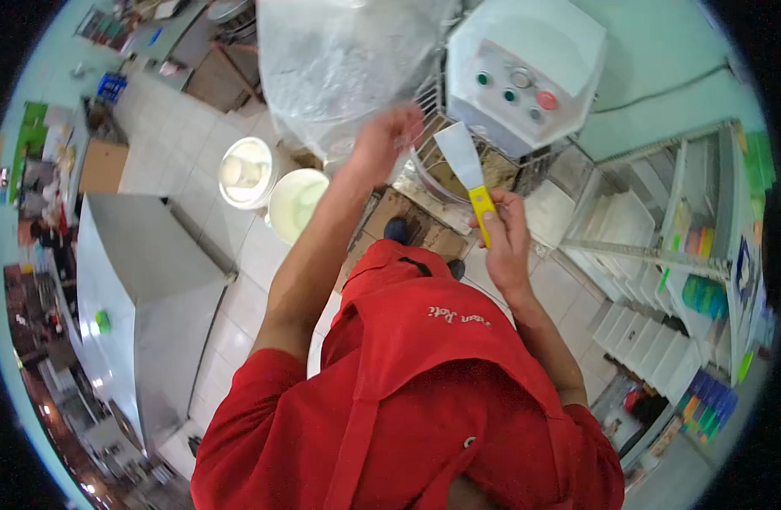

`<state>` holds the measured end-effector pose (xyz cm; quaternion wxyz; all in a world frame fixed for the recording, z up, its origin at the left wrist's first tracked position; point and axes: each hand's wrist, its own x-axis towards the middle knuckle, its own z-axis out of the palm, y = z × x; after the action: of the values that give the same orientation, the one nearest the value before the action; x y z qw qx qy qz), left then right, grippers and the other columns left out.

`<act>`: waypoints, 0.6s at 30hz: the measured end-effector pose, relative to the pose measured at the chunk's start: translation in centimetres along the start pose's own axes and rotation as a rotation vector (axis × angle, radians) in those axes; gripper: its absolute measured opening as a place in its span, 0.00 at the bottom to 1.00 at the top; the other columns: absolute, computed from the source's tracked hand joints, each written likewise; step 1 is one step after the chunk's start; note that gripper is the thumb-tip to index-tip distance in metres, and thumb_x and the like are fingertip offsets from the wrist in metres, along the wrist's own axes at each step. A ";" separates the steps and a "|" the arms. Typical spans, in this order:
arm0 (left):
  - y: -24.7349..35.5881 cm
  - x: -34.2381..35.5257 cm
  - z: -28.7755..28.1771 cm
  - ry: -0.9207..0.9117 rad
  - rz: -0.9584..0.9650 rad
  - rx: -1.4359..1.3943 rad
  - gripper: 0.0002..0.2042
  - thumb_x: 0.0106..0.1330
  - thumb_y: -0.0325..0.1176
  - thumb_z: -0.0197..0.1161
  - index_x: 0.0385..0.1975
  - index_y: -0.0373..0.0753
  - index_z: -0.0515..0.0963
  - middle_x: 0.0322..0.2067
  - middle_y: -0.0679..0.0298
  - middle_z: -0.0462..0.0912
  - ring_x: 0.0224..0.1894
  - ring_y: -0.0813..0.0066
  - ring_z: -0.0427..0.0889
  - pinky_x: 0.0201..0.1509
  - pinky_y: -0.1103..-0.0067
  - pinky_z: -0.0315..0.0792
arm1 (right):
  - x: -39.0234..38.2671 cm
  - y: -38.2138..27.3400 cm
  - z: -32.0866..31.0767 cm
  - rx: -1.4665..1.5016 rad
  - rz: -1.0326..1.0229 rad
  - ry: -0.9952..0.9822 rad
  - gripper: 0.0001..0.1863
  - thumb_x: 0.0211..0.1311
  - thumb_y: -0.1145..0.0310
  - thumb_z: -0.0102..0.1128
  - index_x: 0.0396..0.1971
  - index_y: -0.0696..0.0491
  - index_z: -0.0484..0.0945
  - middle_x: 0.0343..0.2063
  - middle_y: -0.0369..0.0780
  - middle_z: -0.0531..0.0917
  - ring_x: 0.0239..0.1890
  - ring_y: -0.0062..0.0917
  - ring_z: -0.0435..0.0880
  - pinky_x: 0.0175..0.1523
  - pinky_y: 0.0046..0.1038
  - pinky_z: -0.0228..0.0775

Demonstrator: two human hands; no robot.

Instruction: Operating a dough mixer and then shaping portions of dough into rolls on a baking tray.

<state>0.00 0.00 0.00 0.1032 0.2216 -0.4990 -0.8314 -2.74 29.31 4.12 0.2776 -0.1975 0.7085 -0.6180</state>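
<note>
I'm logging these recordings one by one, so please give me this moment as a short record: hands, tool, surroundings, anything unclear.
Left hand: raised and blurred, near the clear plastic sheet; point on hand
Right hand: grips the scraper by its yellow handle
Tool position: metal blade points away from the person
Ahead: white machine housing with a red button and several others
Floor, left: two pale buckets, side by side
Right side: shelving unit
Unclear: whether the left hand touches anything
</note>
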 end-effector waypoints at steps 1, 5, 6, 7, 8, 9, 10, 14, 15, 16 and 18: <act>-3.6 -1.9 -0.8 -0.050 -0.109 0.120 0.19 0.78 0.39 0.56 0.61 0.37 0.80 0.48 0.63 0.87 0.52 0.73 0.81 0.55 0.73 0.74 | -0.2 1.3 0.9 0.077 0.042 0.015 0.18 0.79 0.70 0.52 0.63 0.51 0.64 0.40 0.42 0.82 0.31 0.19 0.78 0.36 0.21 0.73; -7.6 -9.7 6.2 -0.316 -0.632 -0.309 0.22 0.82 0.40 0.53 0.68 0.35 0.73 0.54 0.60 0.84 0.60 0.65 0.80 0.65 0.68 0.74 | -0.7 5.2 1.0 0.250 0.143 0.073 0.14 0.80 0.69 0.54 0.59 0.53 0.66 0.39 0.41 0.83 0.32 0.17 0.78 0.36 0.23 0.72; -8.5 -10.1 6.5 -0.287 -0.584 -0.229 0.22 0.83 0.42 0.54 0.68 0.35 0.73 0.55 0.60 0.83 0.61 0.65 0.80 0.67 0.66 0.73 | -0.3 5.1 1.6 0.144 0.160 0.005 0.15 0.79 0.69 0.55 0.58 0.54 0.65 0.40 0.45 0.85 0.36 0.21 0.82 0.39 0.28 0.76; -9.6 -10.3 6.8 -0.254 -0.534 -0.160 0.22 0.84 0.44 0.54 0.68 0.35 0.73 0.57 0.60 0.83 0.62 0.64 0.80 0.68 0.64 0.73 | -0.3 5.4 1.8 0.138 0.167 0.021 0.15 0.79 0.69 0.55 0.58 0.54 0.65 0.40 0.45 0.85 0.36 0.21 0.82 0.39 0.28 0.76; -12.8 -9.8 5.3 -0.270 -0.457 -0.182 0.21 0.85 0.50 0.52 0.64 0.40 0.74 0.49 0.63 0.84 0.45 0.76 0.83 0.51 0.74 0.79 | -0.2 5.9 2.2 0.025 0.109 -0.039 0.14 0.80 0.70 0.54 0.58 0.55 0.64 0.40 0.45 0.85 0.38 0.22 0.85 0.40 0.28 0.78; -12.8 -9.2 5.0 -0.285 -0.467 -0.182 0.21 0.85 0.50 0.52 0.64 0.40 0.74 0.49 0.63 0.84 0.45 0.76 0.83 0.51 0.74 0.79 | 0.3 6.5 2.3 -0.085 0.056 -0.088 0.14 0.81 0.71 0.52 0.59 0.56 0.64 0.40 0.45 0.86 0.40 0.23 0.87 0.41 0.29 0.80; -12.8 -8.6 4.4 -0.234 -0.478 -0.130 0.21 0.85 0.50 0.51 0.62 0.40 0.74 0.48 0.64 0.84 0.44 0.76 0.83 0.49 0.74 0.80 | 1.0 7.0 2.2 -0.240 -0.048 -0.088 0.15 0.80 0.71 0.54 0.59 0.57 0.65 0.42 0.47 0.88 0.42 0.26 0.90 0.42 0.31 0.82; -10.8 -6.9 4.1 -0.233 -0.546 0.044 0.22 0.85 0.54 0.47 0.57 0.41 0.77 0.47 0.64 0.84 0.46 0.73 0.85 0.50 0.72 0.82 | 2.0 5.6 1.7 -0.165 0.176 -0.164 0.16 0.78 0.70 0.57 0.58 0.57 0.67 0.43 0.48 0.89 0.41 0.29 0.91 0.43 0.33 0.82; -10.4 -6.4 4.0 -0.284 -0.663 0.020 0.24 0.85 0.56 0.44 0.56 0.41 0.77 0.47 0.65 0.84 0.46 0.71 0.86 0.52 0.70 0.81 | 2.4 5.5 1.6 -0.229 0.113 -0.123 0.17 0.77 0.69 0.59 0.58 0.57 0.68 0.42 0.48 0.89 0.41 0.29 0.91 0.43 0.33 0.82; -9.9 -5.9 3.7 -0.288 -0.662 0.013 0.24 0.85 0.56 0.44 0.56 0.41 0.77 0.47 0.65 0.84 0.46 0.71 0.86 0.52 0.70 0.81 | 2.7 5.3 1.5 -0.293 0.049 -0.084 0.18 0.76 0.68 0.61 0.58 0.57 0.69 0.42 0.49 0.89 0.41 0.30 0.91 0.43 0.34 0.82; -8.9 -5.1 2.9 -0.418 -0.734 0.129 0.30 0.85 0.61 0.39 0.62 0.41 0.76 0.53 0.64 0.83 0.52 0.68 0.85 0.60 0.66 0.77 | 3.9 4.6 0.5 -0.370 0.079 -0.089 0.18 0.75 0.70 0.60 0.58 0.57 0.69 0.42 0.49 0.88 0.41 0.33 0.90 0.44 0.35 0.82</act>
<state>3.57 8.59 -5.29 -0.3169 0.2173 -0.4483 -0.8071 -5.09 27.20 -1.06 0.2917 -0.2442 0.8042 -0.4567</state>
